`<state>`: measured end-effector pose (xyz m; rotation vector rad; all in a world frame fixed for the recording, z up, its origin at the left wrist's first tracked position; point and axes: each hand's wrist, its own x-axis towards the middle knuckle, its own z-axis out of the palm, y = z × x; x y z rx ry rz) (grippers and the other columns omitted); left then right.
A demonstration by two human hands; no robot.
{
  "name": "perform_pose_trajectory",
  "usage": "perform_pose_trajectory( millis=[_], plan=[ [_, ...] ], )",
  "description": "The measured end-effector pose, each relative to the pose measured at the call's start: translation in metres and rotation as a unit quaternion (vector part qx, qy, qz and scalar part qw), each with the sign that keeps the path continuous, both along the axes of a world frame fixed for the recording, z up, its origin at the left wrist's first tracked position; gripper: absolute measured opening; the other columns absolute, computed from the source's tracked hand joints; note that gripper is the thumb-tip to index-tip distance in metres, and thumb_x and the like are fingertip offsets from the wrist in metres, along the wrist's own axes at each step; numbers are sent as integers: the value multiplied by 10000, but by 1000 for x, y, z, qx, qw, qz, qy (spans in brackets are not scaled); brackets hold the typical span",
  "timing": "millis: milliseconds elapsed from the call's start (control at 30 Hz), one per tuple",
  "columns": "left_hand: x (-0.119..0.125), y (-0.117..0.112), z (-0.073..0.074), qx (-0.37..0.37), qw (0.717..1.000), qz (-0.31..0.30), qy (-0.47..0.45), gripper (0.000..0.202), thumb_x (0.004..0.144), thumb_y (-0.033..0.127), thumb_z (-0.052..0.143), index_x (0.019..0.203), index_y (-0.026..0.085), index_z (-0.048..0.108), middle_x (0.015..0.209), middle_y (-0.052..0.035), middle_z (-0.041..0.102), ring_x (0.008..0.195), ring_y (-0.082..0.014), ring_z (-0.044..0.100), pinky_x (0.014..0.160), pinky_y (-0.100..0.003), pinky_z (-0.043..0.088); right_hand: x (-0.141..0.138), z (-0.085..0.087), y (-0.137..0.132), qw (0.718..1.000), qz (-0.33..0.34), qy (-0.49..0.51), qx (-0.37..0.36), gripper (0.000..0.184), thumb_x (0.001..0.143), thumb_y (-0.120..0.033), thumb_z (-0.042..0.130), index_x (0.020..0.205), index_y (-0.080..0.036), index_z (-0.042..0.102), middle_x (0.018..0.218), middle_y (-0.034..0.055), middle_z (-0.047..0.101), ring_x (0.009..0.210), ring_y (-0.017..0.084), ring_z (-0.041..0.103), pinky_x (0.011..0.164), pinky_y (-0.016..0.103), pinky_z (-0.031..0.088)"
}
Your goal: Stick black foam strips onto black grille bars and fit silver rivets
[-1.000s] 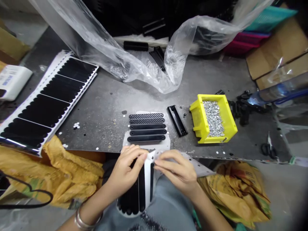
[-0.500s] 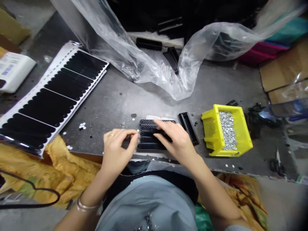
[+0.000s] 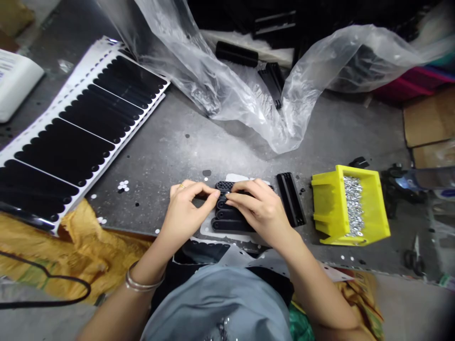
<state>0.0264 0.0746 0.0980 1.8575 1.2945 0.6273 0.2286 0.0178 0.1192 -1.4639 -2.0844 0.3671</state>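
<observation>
Several long black plastic strips (image 3: 232,224) with rounded ends lie stacked side by side on the bench in front of me. My left hand (image 3: 190,203) is pinched at their left ends, thumb and forefinger meeting. Whatever it holds is too small to make out. Over the middle of the strips, my right hand (image 3: 261,203) is closed in a pinch, its fingertips close to the left hand's; its fingers cover what they grip. The farthest strip (image 3: 223,185) shows a lattice pattern. Just right of my right hand lies a black channel-shaped piece (image 3: 290,199).
A yellow bin (image 3: 327,208) of small shiny metal parts (image 3: 353,203) stands at the right, with scissors (image 3: 415,255) beyond it. Sheets of black stickers (image 3: 85,128) lie at the left. Clear plastic film (image 3: 249,109) drapes across the back. Small white discs (image 3: 123,185) are scattered about.
My left hand has moved right, onto the ends of the strips, and its fingertips are now close to the right hand's. The whole view has shifted slightly.
</observation>
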Motion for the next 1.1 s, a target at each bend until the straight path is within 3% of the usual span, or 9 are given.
perform_pose_trajectory(
  millis=[100,233,500,667,767,833,900,967,1100],
  plan=[
    [1,3,1,-7,1000,-6,11,180,928,350,662,779,258,704,824,52,743,880,-191,652,987,-396,343,15,7,-8,999,-40,1,-16,205,997,-296,664,1161,-208,752,1081,94,734,962,224,653,853,393,546],
    [0,6,1,-12,1000,-11,11,204,915,370,638,755,254,690,821,44,736,865,-193,648,1002,-409,336,42,13,-22,985,-112,105,-81,144,980,-246,687,1107,-242,757,988,40,727,910,177,691,830,341,571],
    [-1,6,2,9,999,-14,41,225,902,441,638,777,268,709,855,27,742,882,-211,655,1031,-433,337,50,1,-20,981,-95,150,-79,96,979,-183,664,1001,-221,750,945,20,709,803,133,663,701,277,545],
    [-3,8,8,29,997,-34,66,260,927,460,613,792,266,720,834,18,749,843,-215,664,989,-427,381,53,1,-22,990,-117,71,-29,114,983,-207,670,1084,-207,723,1011,58,652,911,175,656,828,333,570],
    [-18,-11,17,57,994,-43,77,264,977,471,571,920,271,733,908,6,768,875,-217,667,951,-404,398,54,10,-49,975,-220,16,40,206,969,-217,691,1175,-199,687,1056,88,611,966,209,636,860,379,570],
    [-29,-34,23,71,988,-88,101,255,965,503,617,952,273,725,925,5,773,886,-221,664,950,-405,377,45,16,-76,964,-255,43,58,156,975,-162,669,1125,-204,681,1008,67,618,927,186,633,850,355,569],
    [-35,-57,28,74,977,-159,122,217,962,473,653,919,270,718,894,15,769,869,-213,654,957,-410,346,27,18,-102,971,-216,95,32,134,977,-117,649,1073,-206,680,956,45,635,879,161,636,813,312,569],
    [-34,-74,29,66,968,-214,116,191,1015,374,583,929,269,717,898,17,766,860,-198,641,962,-412,330,3,14,-121,984,-128,120,-7,144,988,-134,640,1110,-195,684,938,48,659,864,164,653,779,299,576],
    [-25,-80,29,6,969,-241,46,277,1064,285,446,991,267,713,923,-2,746,884,-196,632,947,-396,385,-29,-4,-130,990,-55,130,-11,285,1002,-232,642,1283,-195,661,1020,87,704,908,210,684,801,360,603]
  ],
)
